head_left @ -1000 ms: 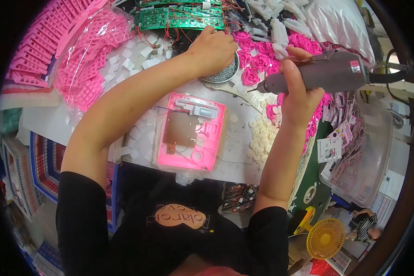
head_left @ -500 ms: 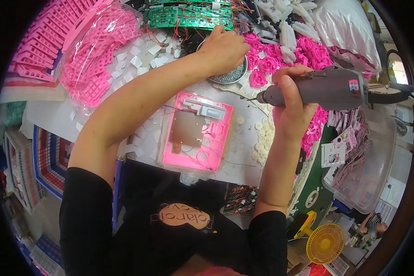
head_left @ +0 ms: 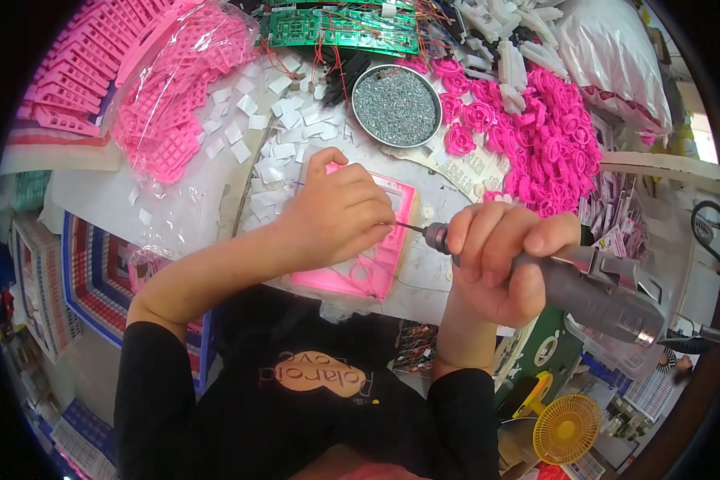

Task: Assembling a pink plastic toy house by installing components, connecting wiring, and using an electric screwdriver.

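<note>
My right hand [head_left: 504,256] is wrapped around a grey electric screwdriver [head_left: 600,300], its thin bit pointing left. Close to the bit's tip are the pinched fingertips of my left hand [head_left: 340,212]; whatever they hold is too small to make out. Both hands are above an open pink plastic case [head_left: 332,280] lying on the table, and my left hand covers much of its inside. Beyond the case stands a round metal bowl [head_left: 397,146] filled with small silvery screws [head_left: 396,104].
Pink rose-like plastic parts [head_left: 548,152] are heaped at the far right, beside white plastic pieces [head_left: 520,68]. Green circuit boards [head_left: 340,30] with wires lie at the back. Bagged pink parts [head_left: 164,96] and scattered white squares [head_left: 292,120] are on the left. A yellow fan [head_left: 566,428] stands below right.
My left hand has come back from the screw bowl to above the pink case, uncovering the bowl. My right hand has lowered the electric screwdriver and tilted it, bringing its bit to my left fingertips.
</note>
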A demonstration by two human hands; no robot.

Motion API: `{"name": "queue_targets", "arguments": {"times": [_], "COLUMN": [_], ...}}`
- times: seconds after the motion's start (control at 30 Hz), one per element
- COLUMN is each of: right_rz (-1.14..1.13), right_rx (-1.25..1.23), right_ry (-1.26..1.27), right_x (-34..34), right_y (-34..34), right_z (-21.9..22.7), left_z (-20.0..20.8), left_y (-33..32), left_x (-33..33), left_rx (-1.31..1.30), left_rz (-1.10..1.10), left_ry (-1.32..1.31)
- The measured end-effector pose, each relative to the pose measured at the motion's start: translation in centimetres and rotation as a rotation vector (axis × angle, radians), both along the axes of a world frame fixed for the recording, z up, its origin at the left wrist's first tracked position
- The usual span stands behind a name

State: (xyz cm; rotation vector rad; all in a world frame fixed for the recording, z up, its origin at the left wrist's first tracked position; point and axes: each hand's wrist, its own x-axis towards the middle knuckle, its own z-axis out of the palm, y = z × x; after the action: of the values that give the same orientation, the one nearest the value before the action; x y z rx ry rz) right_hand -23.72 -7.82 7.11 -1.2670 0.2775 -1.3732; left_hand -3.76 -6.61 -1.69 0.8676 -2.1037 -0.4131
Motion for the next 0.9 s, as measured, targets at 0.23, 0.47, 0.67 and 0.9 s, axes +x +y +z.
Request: {"name": "queue_targets", "arguments": {"times": [0.23,0.47,0.67,0.9], "right_rz": [0.015,-0.121,-0.148,-0.12], "right_rx": [0.03,-0.114,0.016,-0.09], "right_ry": [0.031,0.066,0.133,0.351], "right_x": [0.7,1.3,1.9,2.2], "right_y": [0.5,-2.1,-3.7,-3.6], "right_z": [0.1,-2.2,-5.6,-7.3], "left_z": [-0.4,-0.7,-1.6,-1.8], "left_y": [0.1,-0.2,-0.3,-0.3], "left_x": [0.3,-0.1,0.1,0.2], "left_rx": [0.024,-0.012,-0.009,-0.027], "left_rz": [-0.02,0.228,0.207,0.199], "left_ry": [0.102,-0.159,-0.258,-0.248]}}
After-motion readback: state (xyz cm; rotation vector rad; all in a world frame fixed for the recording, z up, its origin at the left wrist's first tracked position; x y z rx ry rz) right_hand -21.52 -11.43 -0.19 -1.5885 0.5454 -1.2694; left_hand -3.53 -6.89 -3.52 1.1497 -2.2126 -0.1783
